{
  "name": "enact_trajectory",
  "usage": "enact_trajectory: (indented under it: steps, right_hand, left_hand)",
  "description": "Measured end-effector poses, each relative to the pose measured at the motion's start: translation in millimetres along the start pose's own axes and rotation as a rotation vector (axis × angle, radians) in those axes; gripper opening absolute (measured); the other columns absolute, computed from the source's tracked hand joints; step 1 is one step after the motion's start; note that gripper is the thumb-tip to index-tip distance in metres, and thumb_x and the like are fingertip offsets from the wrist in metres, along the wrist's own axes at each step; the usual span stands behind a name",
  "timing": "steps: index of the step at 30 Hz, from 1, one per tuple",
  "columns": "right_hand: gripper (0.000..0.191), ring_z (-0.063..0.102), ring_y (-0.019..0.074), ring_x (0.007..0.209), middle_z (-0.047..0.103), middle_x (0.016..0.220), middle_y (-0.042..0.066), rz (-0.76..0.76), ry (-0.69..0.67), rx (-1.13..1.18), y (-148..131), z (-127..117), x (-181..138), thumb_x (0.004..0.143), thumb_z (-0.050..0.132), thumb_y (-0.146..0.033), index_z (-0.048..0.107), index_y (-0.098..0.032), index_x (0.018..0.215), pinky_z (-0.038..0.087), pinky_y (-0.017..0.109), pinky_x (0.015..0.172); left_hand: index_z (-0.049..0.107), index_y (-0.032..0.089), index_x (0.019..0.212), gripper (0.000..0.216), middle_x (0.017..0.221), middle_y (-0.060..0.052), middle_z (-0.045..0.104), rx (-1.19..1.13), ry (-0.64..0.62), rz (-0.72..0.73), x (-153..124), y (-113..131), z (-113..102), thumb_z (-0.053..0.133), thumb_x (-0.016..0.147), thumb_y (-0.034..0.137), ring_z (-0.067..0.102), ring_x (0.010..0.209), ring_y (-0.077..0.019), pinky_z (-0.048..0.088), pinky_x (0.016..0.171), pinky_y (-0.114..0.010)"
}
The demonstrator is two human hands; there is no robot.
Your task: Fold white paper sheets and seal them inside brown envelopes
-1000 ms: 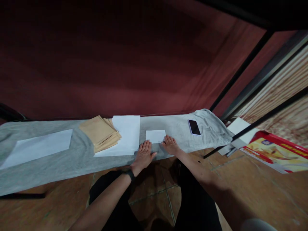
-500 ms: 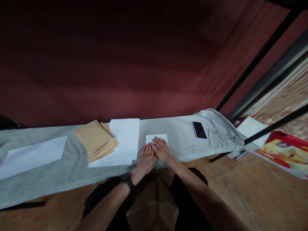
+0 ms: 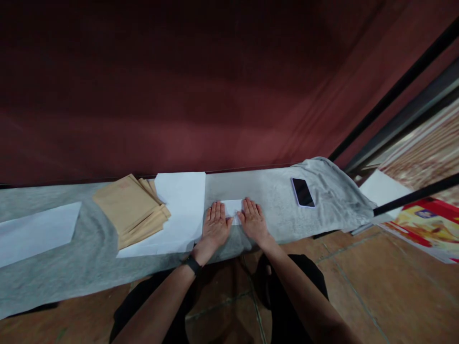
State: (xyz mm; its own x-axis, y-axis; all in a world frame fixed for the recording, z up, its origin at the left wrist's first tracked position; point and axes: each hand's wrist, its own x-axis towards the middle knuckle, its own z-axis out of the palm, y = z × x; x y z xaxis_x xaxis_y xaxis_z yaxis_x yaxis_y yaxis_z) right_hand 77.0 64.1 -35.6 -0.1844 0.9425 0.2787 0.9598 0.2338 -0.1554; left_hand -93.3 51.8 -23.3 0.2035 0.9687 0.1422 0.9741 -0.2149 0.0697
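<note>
A small folded white paper (image 3: pixel 232 209) lies on the grey cloth (image 3: pixel 272 200) that covers the bench. My left hand (image 3: pixel 215 226) lies flat on the paper's left side, fingers stretched out. My right hand (image 3: pixel 253 220) lies flat on its right side, fingers also stretched out. Only a strip of the paper shows between the two hands. A black band sits on my left wrist.
A stack of white sheets (image 3: pixel 179 210) lies just left of my hands, with several brown envelopes (image 3: pixel 131 210) beside it and another white sheet (image 3: pixel 34 231) at far left. A dark phone (image 3: pixel 303 192) rests to the right. A dark red wall stands behind the bench. Tiled floor lies below.
My hands, close together over the paper half a second ago, have spread apart to its left and right sides. A second ago they were at its lower corners.
</note>
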Motion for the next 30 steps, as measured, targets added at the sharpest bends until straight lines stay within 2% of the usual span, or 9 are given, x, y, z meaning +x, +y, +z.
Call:
enact_trajectory:
  steps: [7,11,13,16,18,21,25,30]
  right_hand:
    - [0.057,0.04,0.0314,0.145,0.039,0.158,0.017,0.077,-0.04,0.008,15.3,-5.8,-1.9,0.107,0.031,-0.039,0.041,-0.007,0.152,0.026,0.05,0.12]
    - [0.057,0.034,0.0322,0.148,0.034,0.16,0.021,0.118,-0.02,0.057,15.8,-9.5,-2.4,0.106,0.032,-0.034,0.035,-0.005,0.155,0.023,0.054,0.121]
    - [0.059,0.029,0.0296,0.151,0.029,0.163,0.019,0.059,-0.032,0.11,9.3,-12.2,-4.0,0.106,0.03,-0.033,0.028,-0.006,0.158,0.024,0.053,0.122]
    - [0.058,0.026,0.0216,0.153,0.028,0.165,0.012,-0.126,-0.114,0.218,-6.3,-16.1,-9.9,0.107,0.025,-0.037,0.023,-0.013,0.16,0.026,0.044,0.124]
    - [0.059,0.027,0.0191,0.152,0.03,0.164,0.01,-0.206,-0.146,0.255,-14.7,-17.6,-15.7,0.108,0.024,-0.04,0.025,-0.014,0.16,0.026,0.041,0.124]
    - [0.061,0.028,0.021,0.152,0.032,0.163,0.013,-0.224,-0.127,0.232,-17.2,-17.2,-23.7,0.107,0.026,-0.044,0.031,-0.009,0.157,0.025,0.041,0.125]
    - [0.062,0.031,0.0244,0.151,0.036,0.16,0.016,-0.213,-0.074,0.16,-6.7,-13.4,-28.7,0.106,0.032,-0.045,0.039,-0.005,0.153,0.026,0.043,0.125]
    - [0.067,0.033,0.0278,0.15,0.036,0.16,0.018,-0.188,-0.054,0.115,6.9,-9.8,-29.8,0.104,0.039,-0.048,0.032,-0.006,0.156,0.029,0.047,0.123]
  left_hand:
    - [0.038,0.0,0.151,0.066,0.159,-0.022,0.037,-0.013,0.053,-0.074,4.6,1.9,-0.5,0.033,0.101,0.042,0.03,0.151,-0.0312,0.023,0.124,-0.051]
    - [0.032,-0.001,0.153,0.065,0.159,-0.023,0.035,-0.061,0.103,-0.05,3.6,2.6,0.5,0.032,0.1,0.036,0.026,0.152,-0.0319,0.023,0.123,-0.055]
    - [0.027,0.002,0.156,0.063,0.162,-0.02,0.032,-0.089,0.119,0.033,0.5,7.9,0.9,0.032,0.099,0.03,0.024,0.153,-0.0296,0.023,0.124,-0.054]
    - [0.024,0.006,0.158,0.063,0.164,-0.017,0.03,-0.106,0.075,0.185,-7.6,19.4,3.5,0.034,0.097,0.02,0.022,0.154,-0.026,0.021,0.126,-0.048]
    - [0.026,0.006,0.158,0.064,0.163,-0.017,0.031,-0.095,0.024,0.228,-13.3,24.6,6.1,0.036,0.096,0.018,0.023,0.154,-0.0264,0.022,0.126,-0.047]
    - [0.029,0.006,0.156,0.063,0.163,-0.018,0.032,-0.076,-0.017,0.229,-19.6,23.1,8.4,0.037,0.095,0.018,0.024,0.153,-0.0272,0.022,0.126,-0.045]
    - [0.03,0.004,0.155,0.061,0.163,-0.019,0.03,-0.085,0.012,0.187,-23.8,9.5,5.7,0.035,0.098,0.025,0.024,0.153,-0.0278,0.025,0.125,-0.046]
    - [0.033,0.004,0.154,0.065,0.161,-0.021,0.033,-0.095,0.043,0.128,-27.5,-4.5,-0.1,0.038,0.1,0.04,0.029,0.151,-0.0283,0.03,0.123,-0.046]
